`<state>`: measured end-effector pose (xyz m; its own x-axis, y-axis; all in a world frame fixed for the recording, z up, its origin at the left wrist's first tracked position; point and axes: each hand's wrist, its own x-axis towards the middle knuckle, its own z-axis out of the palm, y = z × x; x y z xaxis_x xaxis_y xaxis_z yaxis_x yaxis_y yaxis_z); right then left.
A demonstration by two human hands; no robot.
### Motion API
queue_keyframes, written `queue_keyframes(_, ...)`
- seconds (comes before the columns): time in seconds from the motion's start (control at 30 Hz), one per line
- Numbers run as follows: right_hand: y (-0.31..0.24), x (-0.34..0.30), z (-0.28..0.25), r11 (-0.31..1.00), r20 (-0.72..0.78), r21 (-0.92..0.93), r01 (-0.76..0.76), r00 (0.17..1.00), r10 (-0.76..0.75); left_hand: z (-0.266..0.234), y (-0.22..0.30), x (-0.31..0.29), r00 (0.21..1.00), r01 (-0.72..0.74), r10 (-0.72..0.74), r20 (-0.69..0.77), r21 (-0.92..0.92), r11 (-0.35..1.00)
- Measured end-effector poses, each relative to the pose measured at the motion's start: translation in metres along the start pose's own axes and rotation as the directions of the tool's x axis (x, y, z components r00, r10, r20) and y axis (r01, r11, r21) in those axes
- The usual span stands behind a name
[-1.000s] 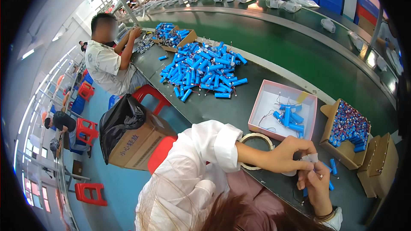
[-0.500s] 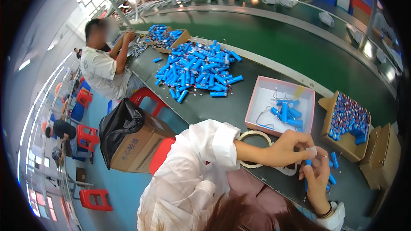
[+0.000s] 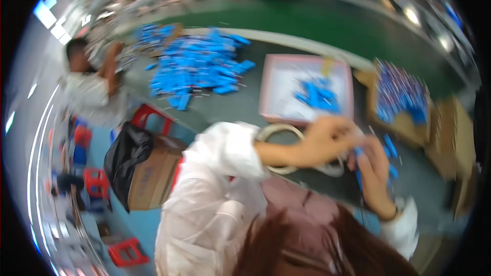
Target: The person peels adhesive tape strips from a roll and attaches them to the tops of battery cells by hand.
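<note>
My left hand [image 3: 330,142] reaches in from the left with thumb and fingers pinched together, a small pale piece of tape [image 3: 361,139] at their tips. Just right of it, my right hand [image 3: 376,175] is curled around a blue cylindrical battery [image 3: 358,152], and the fingertips of both hands meet there. Motion blur hides the exact contact between tape and battery. Beneath my left wrist lies a roll of tape [image 3: 265,132]. A few loose blue batteries [image 3: 390,146] rest on the table beside my right hand.
A pink-rimmed white box [image 3: 279,92] holds several wired blue batteries. To its right stands a cardboard tray [image 3: 422,132] packed with batteries, beside another carton [image 3: 444,138]. A large battery pile [image 3: 197,64] lies left; a co-worker [image 3: 89,84] sits beyond. A green conveyor [image 3: 286,25] runs behind.
The whole view has shifted and blurred, with the table things now farther left and higher in the picture. Both hands stay together at the battery, in much the same pose.
</note>
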<state>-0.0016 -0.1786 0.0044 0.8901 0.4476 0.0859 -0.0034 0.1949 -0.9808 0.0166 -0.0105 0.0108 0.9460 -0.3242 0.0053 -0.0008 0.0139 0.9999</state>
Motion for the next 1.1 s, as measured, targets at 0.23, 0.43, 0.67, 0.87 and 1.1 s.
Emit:
queue_keyframes(0.23, -0.011, 0.005, 0.0, 0.97, 0.114, 0.236, -0.057, 0.993, 0.03, 0.002, 0.007, -0.005, 0.995, -0.095, 0.085, -0.058, -0.201, 0.975)
queue_keyframes(0.43, -0.006, -0.002, -0.007, 0.978, 0.109, 0.2, -0.055, 0.993, 0.034, 0.004, 0.001, -0.004, 0.996, -0.09, 0.087, -0.026, -0.172, 0.981)
queue_keyframes(0.67, -0.006, -0.001, -0.013, 0.98, 0.127, 0.171, -0.105, 0.988, 0.083, 0.001, 0.003, -0.006, 0.989, -0.147, 0.143, -0.043, -0.132, 0.98)
queue_keyframes(0.87, 0.002, 0.004, -0.015, 0.996, -0.031, 0.051, 0.07, 0.997, -0.069, -0.004, 0.004, -0.009, 0.987, -0.158, 0.156, -0.027, -0.069, 0.985)
queue_keyframes(1.1, 0.004, 0.003, -0.011, 0.995, -0.109, 0.016, 0.098, 0.989, -0.096, -0.001, 0.005, -0.008, 0.992, -0.066, 0.084, 0.09, -0.184, 0.981)
